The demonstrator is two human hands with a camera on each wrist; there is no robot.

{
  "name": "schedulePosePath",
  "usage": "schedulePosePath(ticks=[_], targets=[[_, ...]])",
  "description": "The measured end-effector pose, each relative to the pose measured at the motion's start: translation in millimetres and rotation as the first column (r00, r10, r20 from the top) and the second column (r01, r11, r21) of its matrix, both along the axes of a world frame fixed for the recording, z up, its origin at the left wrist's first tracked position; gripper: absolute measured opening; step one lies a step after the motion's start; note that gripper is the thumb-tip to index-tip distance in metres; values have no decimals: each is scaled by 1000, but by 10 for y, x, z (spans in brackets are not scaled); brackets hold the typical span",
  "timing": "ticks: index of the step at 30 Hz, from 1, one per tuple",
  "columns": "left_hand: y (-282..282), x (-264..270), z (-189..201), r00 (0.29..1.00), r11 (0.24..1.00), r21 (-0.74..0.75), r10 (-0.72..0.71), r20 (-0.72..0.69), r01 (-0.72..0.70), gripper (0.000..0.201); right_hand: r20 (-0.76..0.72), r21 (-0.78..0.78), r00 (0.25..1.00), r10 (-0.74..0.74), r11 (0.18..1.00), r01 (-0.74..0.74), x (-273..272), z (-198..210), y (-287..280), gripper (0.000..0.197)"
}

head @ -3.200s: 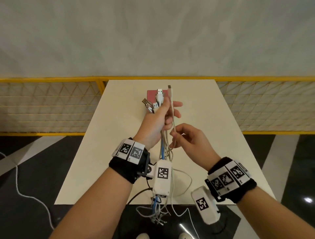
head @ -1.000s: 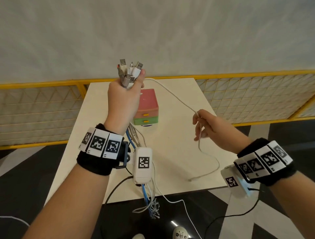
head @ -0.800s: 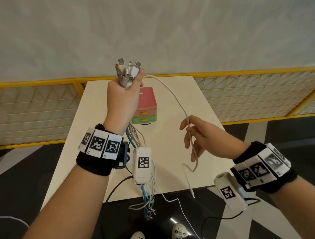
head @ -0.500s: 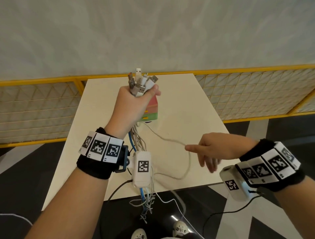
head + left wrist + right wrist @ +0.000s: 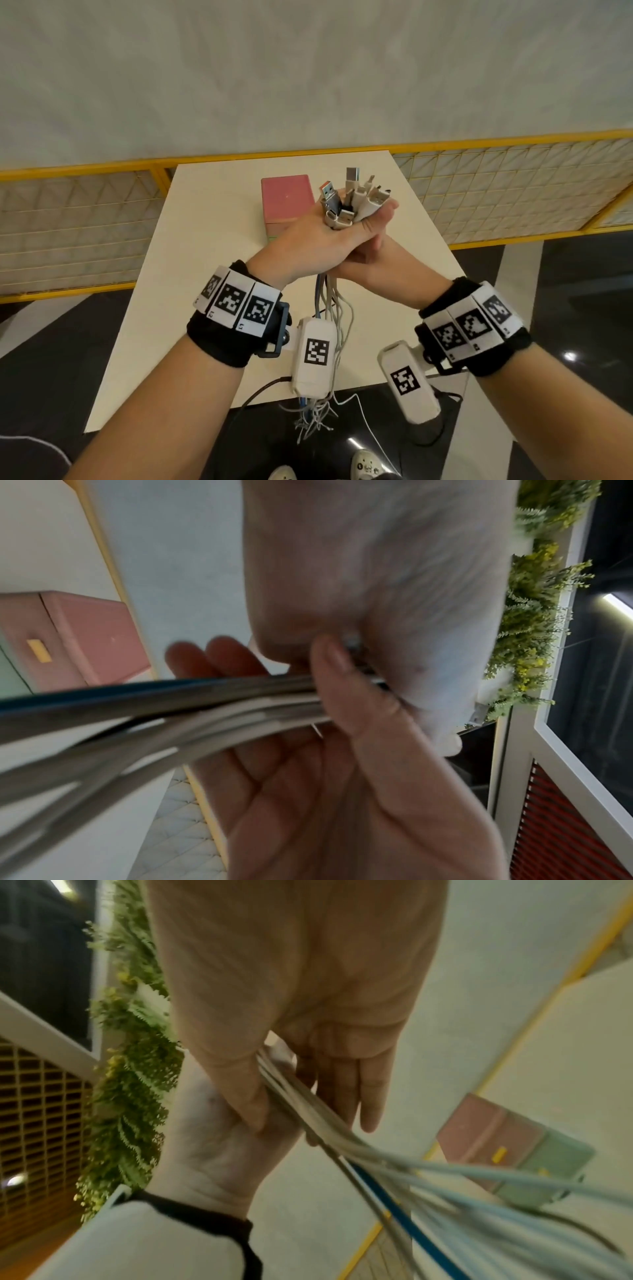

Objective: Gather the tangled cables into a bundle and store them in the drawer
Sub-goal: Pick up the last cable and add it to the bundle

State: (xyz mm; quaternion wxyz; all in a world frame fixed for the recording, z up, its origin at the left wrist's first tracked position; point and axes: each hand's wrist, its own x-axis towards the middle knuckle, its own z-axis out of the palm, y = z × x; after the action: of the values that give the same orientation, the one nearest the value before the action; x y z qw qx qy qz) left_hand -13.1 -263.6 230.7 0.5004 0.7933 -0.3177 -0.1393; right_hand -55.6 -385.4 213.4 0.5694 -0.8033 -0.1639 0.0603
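My left hand [image 5: 356,222] grips the cable bundle [image 5: 334,308] just below its plugs [image 5: 352,202], which fan out above my fist. The white, grey and blue cords hang past the table's front edge [image 5: 239,407]. My right hand [image 5: 373,260] sits directly under the left. In the right wrist view, the right hand's thumb [image 5: 246,1110] presses the cords [image 5: 308,1096] against its nearly straight fingers. The pink and green drawer unit [image 5: 287,198] stands on the table behind my hands; its drawers look closed in the right wrist view [image 5: 496,1139].
The cream table [image 5: 205,274] is narrow, with dark floor to either side. Yellow-framed mesh railings [image 5: 78,219] run behind it. Loose cable ends [image 5: 315,418] dangle above my shoes [image 5: 363,462]. A plant wall [image 5: 130,1069] shows in the wrist views.
My right hand dropped the single white cable it was drawing out and moved left and up under the left hand. The left hand came down and forward with the plugs.
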Motion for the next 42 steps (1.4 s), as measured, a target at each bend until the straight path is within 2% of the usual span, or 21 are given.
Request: schedulePosePath(ticks=[2,3,5,6,8,9,10,12,13,15,19,22,24,26,27,30,32,34,36,39,42], targets=[[4,7,8,1000,1000,-3,22,-1,-22,55,-47,99,998,-33,994,37,2,-48,71,10],[7,17,8,999,999,-36,35,-18,-35,48,-86,139,995,-53,988,64,0,-75,109,9],[7,11,33,996,981,-186,35,-80,-50,28,-153,173,981,-119,974,145,2,-134,165,33],[9,14,40,993,957,-286,18,-119,-51,32,-190,190,971,-146,965,182,9,-160,180,41],[17,29,42,986,899,-434,-11,-169,-65,57,-252,219,955,-154,952,212,14,-174,186,46],[16,34,41,986,889,-451,-3,-164,-72,58,-271,227,952,-146,951,211,14,-163,182,45],[4,28,41,990,891,-449,9,-141,-72,48,-280,230,951,-133,952,201,21,-154,173,44],[-28,7,26,994,897,-431,63,-90,-96,24,-276,266,956,-100,948,176,27,-124,158,38],[-41,-9,22,994,900,-421,95,-61,-112,20,-276,293,957,-90,940,173,31,-108,148,36],[-67,-16,4,992,913,-393,126,11,-112,21,-287,320,954,-90,929,184,37,-96,124,35],[-2,78,89,971,960,-274,122,206,-62,21,-347,262,931,-115,941,214,11,-125,103,42],[41,106,184,971,977,-208,16,240,36,20,-327,210,931,-162,948,239,5,-144,77,45],[-12,85,165,924,993,-47,-80,374,104,23,-249,183,956,-157,961,206,22,-129,55,40],[-72,98,94,857,996,48,-89,507,75,27,-218,170,968,-124,972,163,33,-86,46,30],[-83,115,67,863,997,43,-74,500,60,29,-227,167,966,-123,972,163,38,-78,38,32],[-36,161,89,959,991,-80,-83,270,109,37,-284,160,949,-138,969,189,35,-77,31,44],[-14,163,103,983,978,-169,-100,155,126,44,-297,153,943,-150,967,202,31,-84,39,47],[-47,113,104,983,978,-167,-103,151,128,43,-298,160,942,-155,965,210,36,-88,44,47],[-89,86,41,947,990,-79,-86,308,116,37,-285,124,939,-194,964,237,48,-95,53,47],[-101,124,-48,829,995,86,-97,551,60,28,-208,-12,930,-304,951,308,81,-123,90,54],[-91,162,-57,722,990,127,-49,690,-54,35,-111,-102,929,-352,934,341,113,-119,120,38]])
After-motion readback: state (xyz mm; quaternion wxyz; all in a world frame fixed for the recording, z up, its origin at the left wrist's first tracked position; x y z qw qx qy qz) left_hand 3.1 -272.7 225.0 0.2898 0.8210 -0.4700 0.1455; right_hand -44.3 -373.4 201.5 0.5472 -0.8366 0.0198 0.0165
